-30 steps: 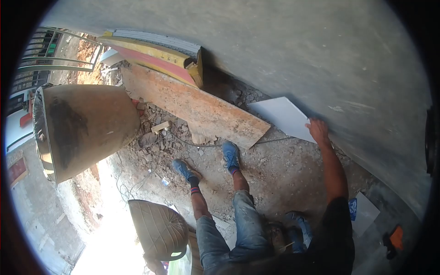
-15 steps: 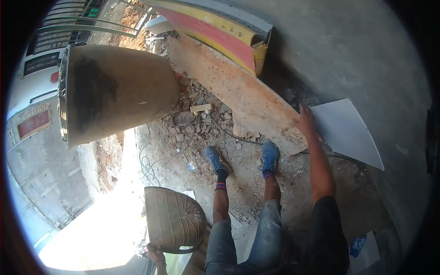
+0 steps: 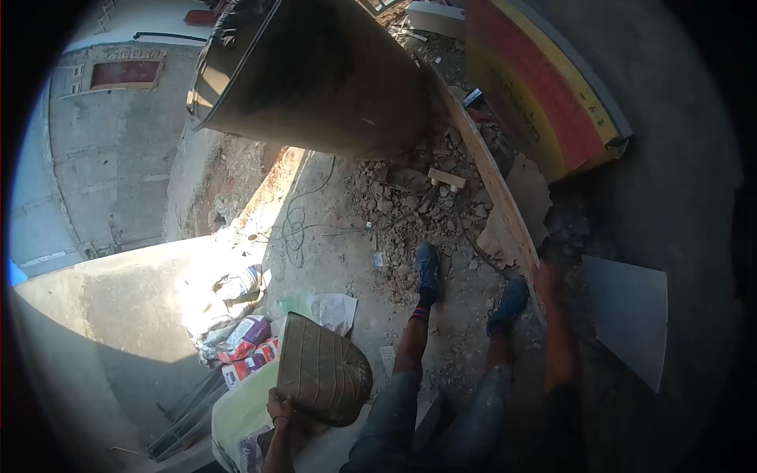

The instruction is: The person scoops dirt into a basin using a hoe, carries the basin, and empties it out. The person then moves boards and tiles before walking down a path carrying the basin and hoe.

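Note:
At the lower left, my left hand (image 3: 280,405) is closed on the rim of a dark ribbed basket (image 3: 322,370), which hangs tilted beside my left leg. My right hand (image 3: 547,281) is closed on the near end of a long board (image 3: 495,177). The board now stands on its edge, and its far end reaches back beside a large drum (image 3: 331,87). Rubble (image 3: 394,201) lies along the board's left side. My fingertips on the board are partly hidden.
A white sheet (image 3: 631,315) lies at the right. A red and yellow panel (image 3: 544,87) leans at the upper right. Loose cable (image 3: 293,236), a small wood piece (image 3: 447,178) and bags (image 3: 251,347) are on the floor. My blue shoes (image 3: 426,268) stand among debris.
The board has gone from leaning with its broad face showing to standing on edge, with my right hand still at its end. My view has turned, and the basket remains in my left hand.

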`<state>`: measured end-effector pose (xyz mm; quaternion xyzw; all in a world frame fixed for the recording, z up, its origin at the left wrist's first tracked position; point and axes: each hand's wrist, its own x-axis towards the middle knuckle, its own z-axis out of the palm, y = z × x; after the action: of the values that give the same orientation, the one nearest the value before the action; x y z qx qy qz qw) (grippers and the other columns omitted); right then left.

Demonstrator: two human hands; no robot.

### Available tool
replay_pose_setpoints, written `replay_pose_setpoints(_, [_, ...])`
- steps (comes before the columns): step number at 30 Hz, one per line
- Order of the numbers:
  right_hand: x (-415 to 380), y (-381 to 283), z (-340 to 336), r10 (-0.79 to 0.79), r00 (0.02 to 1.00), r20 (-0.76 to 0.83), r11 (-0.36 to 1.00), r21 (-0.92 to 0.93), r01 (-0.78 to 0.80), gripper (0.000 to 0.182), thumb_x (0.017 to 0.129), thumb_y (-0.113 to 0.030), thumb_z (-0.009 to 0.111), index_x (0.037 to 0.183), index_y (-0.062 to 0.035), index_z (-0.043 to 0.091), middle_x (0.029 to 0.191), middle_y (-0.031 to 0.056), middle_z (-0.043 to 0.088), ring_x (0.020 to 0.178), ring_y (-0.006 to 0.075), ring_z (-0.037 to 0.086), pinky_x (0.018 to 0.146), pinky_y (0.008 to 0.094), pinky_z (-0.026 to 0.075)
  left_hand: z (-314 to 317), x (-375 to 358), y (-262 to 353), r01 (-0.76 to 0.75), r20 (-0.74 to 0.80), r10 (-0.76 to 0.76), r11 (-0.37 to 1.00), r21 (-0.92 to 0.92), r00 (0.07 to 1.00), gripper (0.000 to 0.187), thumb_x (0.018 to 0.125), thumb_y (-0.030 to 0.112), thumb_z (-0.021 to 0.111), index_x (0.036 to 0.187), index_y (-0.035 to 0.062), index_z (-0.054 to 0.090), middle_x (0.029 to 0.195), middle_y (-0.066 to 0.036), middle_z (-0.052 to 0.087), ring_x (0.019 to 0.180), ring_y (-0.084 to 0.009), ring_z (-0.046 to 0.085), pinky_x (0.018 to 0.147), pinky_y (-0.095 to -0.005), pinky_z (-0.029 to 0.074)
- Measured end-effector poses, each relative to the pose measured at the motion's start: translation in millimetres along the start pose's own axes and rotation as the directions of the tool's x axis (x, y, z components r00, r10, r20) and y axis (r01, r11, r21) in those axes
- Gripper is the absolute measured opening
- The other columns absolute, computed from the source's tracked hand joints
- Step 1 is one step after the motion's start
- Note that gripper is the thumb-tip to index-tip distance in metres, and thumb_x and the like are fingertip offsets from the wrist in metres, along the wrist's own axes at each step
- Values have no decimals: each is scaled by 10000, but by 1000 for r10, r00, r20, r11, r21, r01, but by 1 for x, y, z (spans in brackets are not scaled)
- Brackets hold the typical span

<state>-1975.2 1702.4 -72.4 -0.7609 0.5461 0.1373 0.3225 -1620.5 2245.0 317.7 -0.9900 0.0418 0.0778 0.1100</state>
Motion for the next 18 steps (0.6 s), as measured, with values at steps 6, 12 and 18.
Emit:
replay_pose_setpoints(6, [-42, -70, -75, -91, 996, 3, 996, 17, 91, 307, 758, -217, 590, 898, 54, 557, 866, 229, 571, 822, 386, 545, 717, 451, 418, -19, -23, -33, 144, 34, -144, 990, 11, 989, 448, 630, 174, 652, 1037, 104, 479, 795, -256, 576, 785, -436, 551, 672, -473, 441])
replay_pose_setpoints(12, [-130, -171, -234, -233, 972, -13, 950, -217, 225, 275, 718, -169, 624, 836, 74, 568, 757, 221, 577, 727, 366, 571, 701, 437, 436, -25, -25, -45, 362, 68, -356, 907, -214, 932, 412, 671, 135, 624, 1052, 84, 476, 838, -233, 584, 818, -415, 556, 708, -486, 425])
replay_pose_setpoints(18, [-244, -306, -382, 114, 963, 246, 739, -668, 83, 341, 694, -305, 669, 759, 25, 613, 694, 159, 589, 636, 231, 579, 605, 368, 440, -13, 8, -74, 604, 251, -551, 746, -281, 796, 349, 727, 110, 582, 1054, 107, 461, 932, -204, 573, 881, -369, 554, 728, -447, 438])
